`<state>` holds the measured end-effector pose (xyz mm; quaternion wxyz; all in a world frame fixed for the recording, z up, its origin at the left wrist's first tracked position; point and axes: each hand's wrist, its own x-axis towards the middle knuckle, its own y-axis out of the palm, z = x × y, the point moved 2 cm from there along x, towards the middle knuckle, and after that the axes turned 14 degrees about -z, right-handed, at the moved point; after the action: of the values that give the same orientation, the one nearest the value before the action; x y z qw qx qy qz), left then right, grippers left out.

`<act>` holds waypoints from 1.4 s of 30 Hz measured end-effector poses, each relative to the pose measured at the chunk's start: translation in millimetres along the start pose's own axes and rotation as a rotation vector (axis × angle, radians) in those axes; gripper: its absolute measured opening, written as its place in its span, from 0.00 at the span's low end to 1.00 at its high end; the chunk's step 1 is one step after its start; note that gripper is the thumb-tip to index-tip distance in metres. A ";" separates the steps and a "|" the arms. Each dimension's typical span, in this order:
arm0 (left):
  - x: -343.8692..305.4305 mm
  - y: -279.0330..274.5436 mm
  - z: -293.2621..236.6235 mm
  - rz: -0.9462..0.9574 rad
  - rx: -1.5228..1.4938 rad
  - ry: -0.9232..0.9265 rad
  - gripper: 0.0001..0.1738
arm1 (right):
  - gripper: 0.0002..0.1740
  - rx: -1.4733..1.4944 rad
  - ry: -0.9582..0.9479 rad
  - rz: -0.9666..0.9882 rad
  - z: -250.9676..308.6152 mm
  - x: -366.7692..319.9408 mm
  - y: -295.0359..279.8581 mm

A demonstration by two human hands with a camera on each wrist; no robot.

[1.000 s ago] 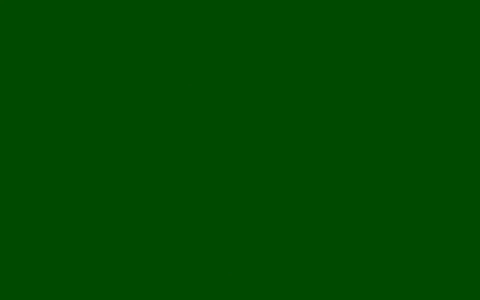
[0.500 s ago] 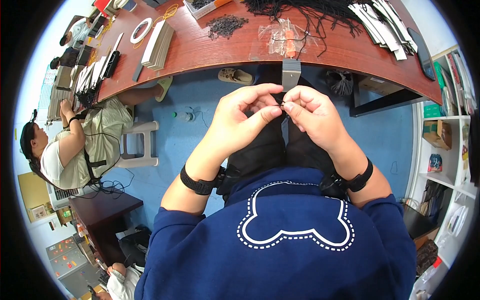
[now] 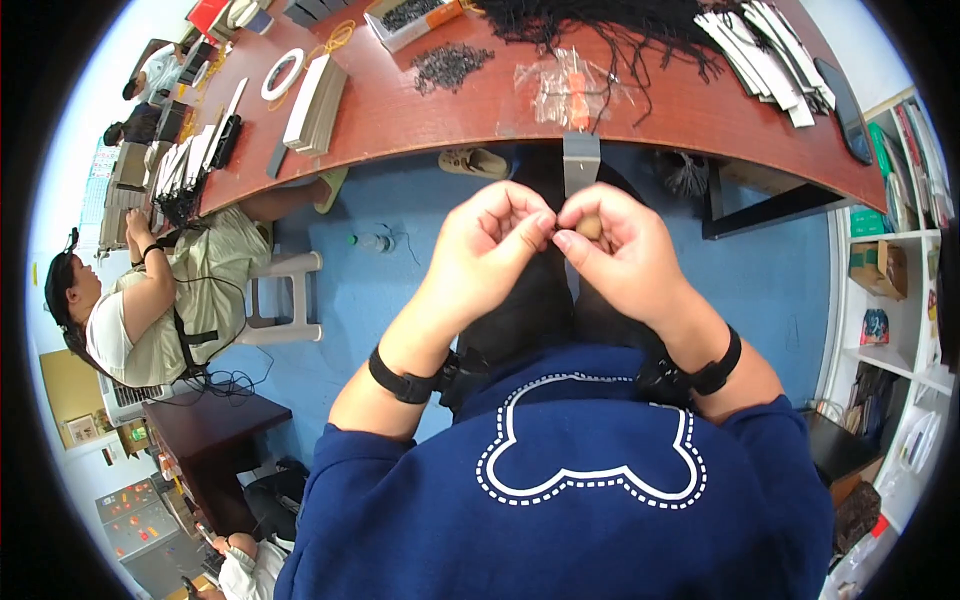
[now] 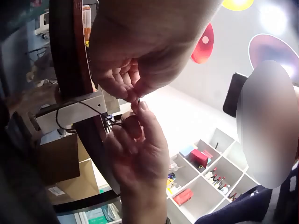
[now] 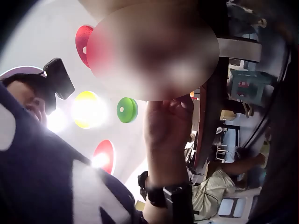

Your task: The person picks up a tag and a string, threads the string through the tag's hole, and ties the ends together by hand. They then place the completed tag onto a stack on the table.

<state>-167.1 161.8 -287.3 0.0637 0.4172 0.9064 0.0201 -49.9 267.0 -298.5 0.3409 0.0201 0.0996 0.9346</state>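
Observation:
In the head view the left hand (image 3: 485, 250) and right hand (image 3: 635, 255) meet in front of the lap, below the table edge. Each pinches with thumb and index finger, fingertips nearly touching. The left wrist view shows a tiny dark piece (image 4: 138, 99) between the tips and a thin black cord (image 4: 88, 103) looping beside the right hand's fingers. A small tan round shape (image 3: 590, 228) shows among the right hand's fingers; what it is, I cannot tell. Just beyond the hands, a grey block (image 3: 581, 160) juts from the table edge. Blur hides much of the right wrist view.
On the red-brown table (image 3: 400, 115) lie small black pieces (image 3: 452, 67), clear plastic bags (image 3: 560, 95), black cords (image 3: 600, 25), white strips (image 3: 755, 60), a stack of boards (image 3: 316, 105) and a phone (image 3: 843, 110). Another person (image 3: 150, 300) sits at the left.
The first head frame is plain green. Since half a second ago both hands have shifted slightly toward the body, the left fingers have curled more, and the tan shape has appeared in the right hand.

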 end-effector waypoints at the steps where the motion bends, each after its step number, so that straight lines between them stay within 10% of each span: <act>1: -0.6 1.4 -0.6 -0.005 0.012 0.001 0.04 | 0.02 -0.138 -0.080 -0.031 1.4 -0.8 -1.1; 12: 12.2 -5.2 -3.7 -0.005 0.079 0.104 0.12 | 0.00 0.018 -0.196 -0.083 -7.4 20.9 -8.3; 23: 21.5 -3.2 -25.0 -0.008 0.666 0.653 0.04 | 0.02 -0.109 -0.165 -0.054 -3.8 20.0 -9.9; 29: 128.3 -96.8 -43.5 -0.450 1.187 0.795 0.07 | 0.03 -0.042 -0.067 -0.027 -4.7 23.3 -16.8; 42: 154.9 -114.0 -32.2 -0.404 1.299 0.760 0.09 | 0.04 -0.001 -0.086 0.034 -6.7 26.9 -19.3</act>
<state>-357.0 205.7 -280.9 -0.5061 0.1623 0.7545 -0.3850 -59.0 297.5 -309.8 0.3288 0.0616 0.0840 0.9387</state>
